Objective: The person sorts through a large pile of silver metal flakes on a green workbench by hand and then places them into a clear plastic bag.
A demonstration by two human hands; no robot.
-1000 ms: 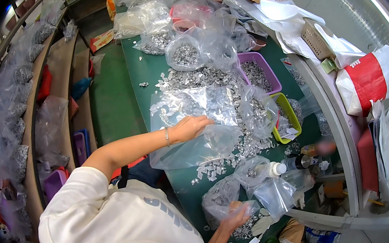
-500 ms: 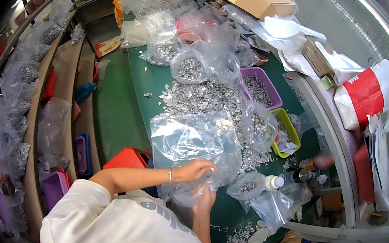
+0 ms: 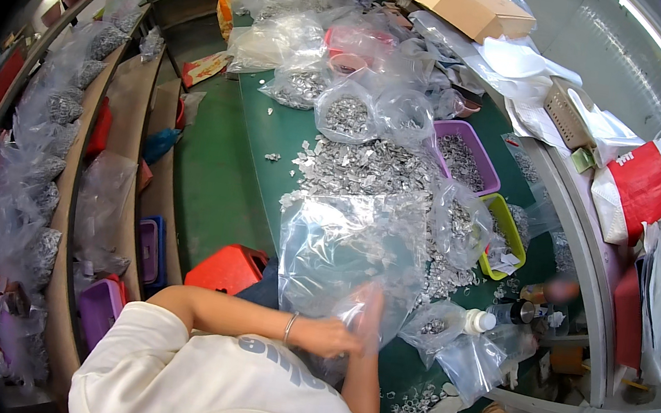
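A large clear plastic bag (image 3: 342, 245) lies spread over the near side of the table, partly on top of a heap of small silvery metal pieces (image 3: 368, 170). My left hand (image 3: 328, 337), with a bracelet at its wrist, is closed on the near edge of this bag. Just right of it, my right hand (image 3: 367, 308) reaches forward and shows through clear film, either inside or under the bag. Its fingers are smeared by motion. Right of my hands sits a smaller clear bag (image 3: 430, 326) with some metal pieces in it.
Behind the heap stand open bags of parts (image 3: 347, 115), a purple basket (image 3: 491, 162) and a yellow-green basket (image 3: 517, 244). A white bottle (image 3: 480, 321) is at the right. Loose rings (image 3: 411, 406) lie near my right forearm. Shelves (image 3: 66, 207) with filled bags line the left.
My right hand has moved forward under or into the film. My left hand has come down toward me, gripping the bag's near edge. The view has shifted slightly.
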